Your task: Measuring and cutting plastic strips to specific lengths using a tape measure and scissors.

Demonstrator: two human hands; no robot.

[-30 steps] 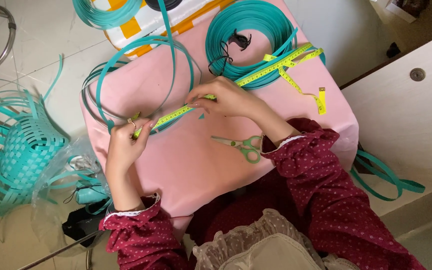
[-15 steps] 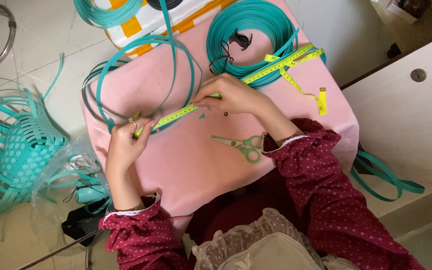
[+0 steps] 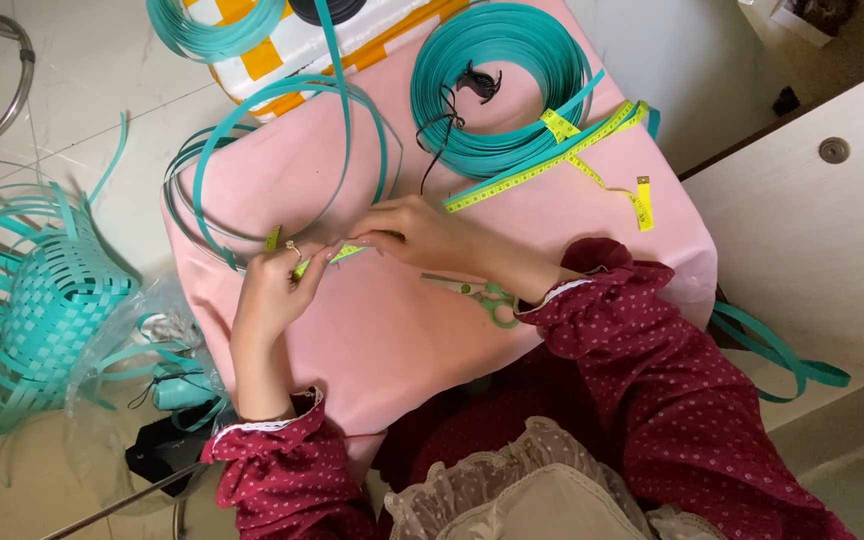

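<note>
1. Yellow measuring tape [image 3: 527, 175] is pinched at its near end by the left hand [image 3: 274, 285]; grip closed on it.
2. The same tape is pressed down by the right hand [image 3: 422, 235], fingers closed on it, just beside the left.
3. Tape is stretched along a teal strap [image 3: 282, 100] on the pink counter [image 3: 392, 330].
4. Green scissors [image 3: 487, 298] are lying beside the right wrist.
5. Teal strap coil [image 3: 502, 90] is lying behind; woven basket [image 3: 57, 310] is on the floor, left.
</note>
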